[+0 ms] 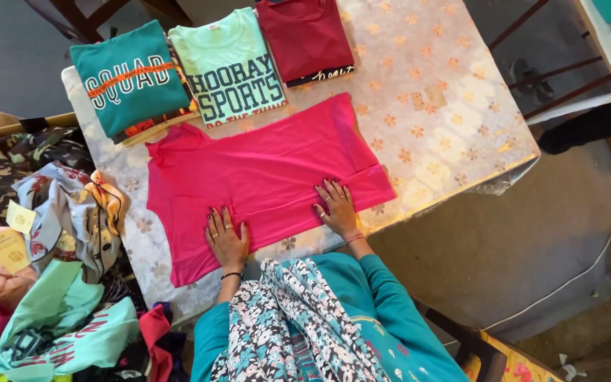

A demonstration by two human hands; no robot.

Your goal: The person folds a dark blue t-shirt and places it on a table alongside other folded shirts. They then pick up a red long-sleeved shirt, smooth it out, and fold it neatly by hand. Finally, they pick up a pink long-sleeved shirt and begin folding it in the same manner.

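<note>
A bright pink T-shirt (263,177) lies spread flat on the table (447,106), one side partly folded over. My left hand (226,237) rests flat on its near edge, fingers spread, rings and a dark bracelet showing. On the shirt's right part my right hand (336,206) presses flat, a red thread at the wrist. Neither hand grips anything. Beyond the shirt sit folded shirts: a teal one (130,78), a mint one (231,67) and a dark red one (305,37).
A heap of unfolded clothes (58,283) with paper tags lies at the left, over the table's near-left corner. The table has a floral cover. A white cable (588,262) runs across the floor at right, with chair legs (532,71) beyond.
</note>
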